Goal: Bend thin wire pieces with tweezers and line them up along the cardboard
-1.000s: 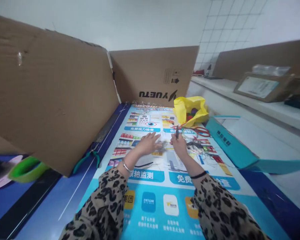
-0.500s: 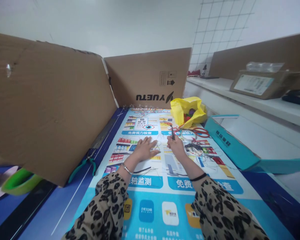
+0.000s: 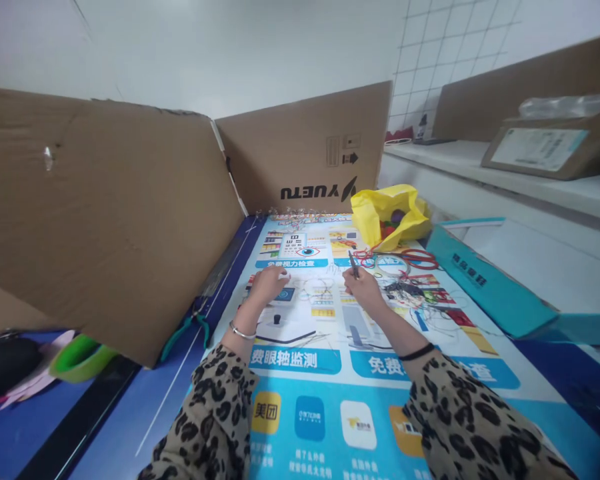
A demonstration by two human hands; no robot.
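Above the printed poster sheet [image 3: 300,327], my left hand [image 3: 269,285] is raised with its fingers curled together. Whatever is at its fingertips is too small to make out. My right hand [image 3: 364,288] grips a slim dark pen-like tool [image 3: 353,265], its tip pointing up and away from me. Thin, pale wire-like strands [image 3: 336,269] lie on the sheet between the hands. A tangle of fine wire [image 3: 405,293] sits right of my right hand. Beyond it are red-handled scissors [image 3: 420,259] and a whitish ring [image 3: 393,265].
A yellow bag [image 3: 375,213] with coloured balls inside stands at the back right. Cardboard panels [image 3: 105,213] wall the left and back. A teal box lid [image 3: 485,280] lies right. Teal-handled pliers [image 3: 185,337] and a green tape roll [image 3: 80,360] are at left.
My left hand has lifted from lying flat on the sheet, moved left and curled its fingers. My right hand still holds the dark tool. The view has shifted slightly.
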